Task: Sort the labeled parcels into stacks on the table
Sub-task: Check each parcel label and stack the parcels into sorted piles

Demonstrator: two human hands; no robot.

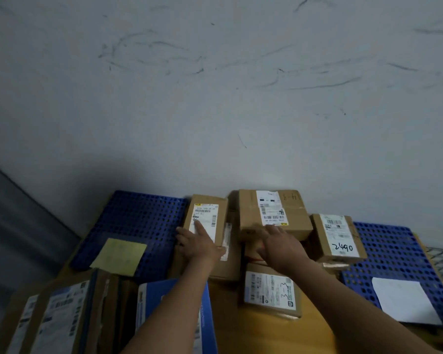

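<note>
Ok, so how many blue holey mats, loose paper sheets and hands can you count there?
Blue holey mats: 2
Paper sheets: 2, the yellow sheet and the white sheet
Hands: 2, the left hand and the right hand
Total: 6

The person is showing two bare arms: the long, uncovered left forearm (172, 302) and the matching right forearm (343, 302) are both looking broader toward the lower edge of the view. The bare left hand (197, 241) and bare right hand (279, 245) are showing plain wrists and fingers, with finer detail blurring out.
</note>
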